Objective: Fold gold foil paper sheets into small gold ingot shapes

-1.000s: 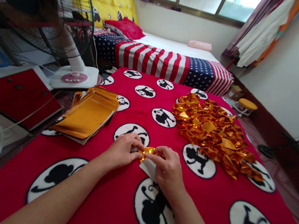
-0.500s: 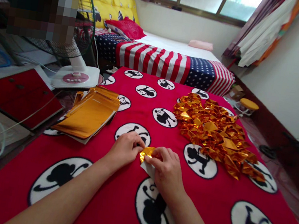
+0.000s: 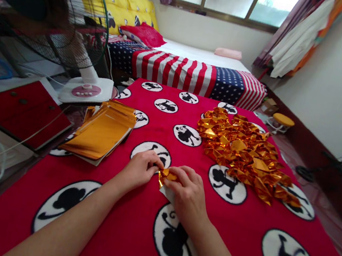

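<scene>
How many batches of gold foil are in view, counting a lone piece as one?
3: the flat stack at left, the folded pile at right, and the piece between the left hand and right hand. Others may be hidden.

Creased gold foil piece [image 3: 166,174] between the hands [image 3: 141,170] [image 3: 189,196]

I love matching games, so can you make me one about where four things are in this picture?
1. gold sheet stack
2. shiny folded pile
3. small gold piece
4. red pillow

A. on the bed
B. at the fingers of the left hand and right hand
C. blanket's left edge
D. blanket's right side

Pairs: 1-C, 2-D, 3-B, 4-A
</scene>
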A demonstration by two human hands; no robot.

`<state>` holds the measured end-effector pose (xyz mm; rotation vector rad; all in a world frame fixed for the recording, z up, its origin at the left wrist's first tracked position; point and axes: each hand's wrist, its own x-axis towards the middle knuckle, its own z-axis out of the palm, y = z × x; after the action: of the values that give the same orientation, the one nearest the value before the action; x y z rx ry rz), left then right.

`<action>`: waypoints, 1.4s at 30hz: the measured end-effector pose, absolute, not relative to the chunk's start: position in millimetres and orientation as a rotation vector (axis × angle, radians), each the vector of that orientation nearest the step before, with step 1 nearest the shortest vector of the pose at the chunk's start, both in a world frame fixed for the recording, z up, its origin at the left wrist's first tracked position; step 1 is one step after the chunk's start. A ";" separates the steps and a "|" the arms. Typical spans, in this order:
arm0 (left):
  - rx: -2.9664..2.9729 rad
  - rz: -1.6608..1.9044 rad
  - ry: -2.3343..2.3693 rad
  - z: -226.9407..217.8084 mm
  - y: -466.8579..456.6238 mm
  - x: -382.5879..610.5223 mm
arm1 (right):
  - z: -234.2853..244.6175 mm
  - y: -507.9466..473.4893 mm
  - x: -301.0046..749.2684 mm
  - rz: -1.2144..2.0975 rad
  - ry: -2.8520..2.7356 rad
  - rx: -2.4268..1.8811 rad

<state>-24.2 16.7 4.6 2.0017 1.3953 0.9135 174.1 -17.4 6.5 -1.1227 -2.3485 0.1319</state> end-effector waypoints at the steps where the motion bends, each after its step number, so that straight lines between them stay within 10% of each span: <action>1: 1.998 0.913 1.387 4.9 16.4 -24.9 | 6.3 -17.4 174.2 0.133 -2.365 -1.110; 42: 2.094 0.760 1.591 14.0 2.3 -4.3 | 18.6 -28.5 167.4 0.234 -2.304 -1.275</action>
<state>-4.3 2.3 14.0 2.0942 1.5913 0.7603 167.4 -28.5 18.6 -1.2748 -2.3036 0.2344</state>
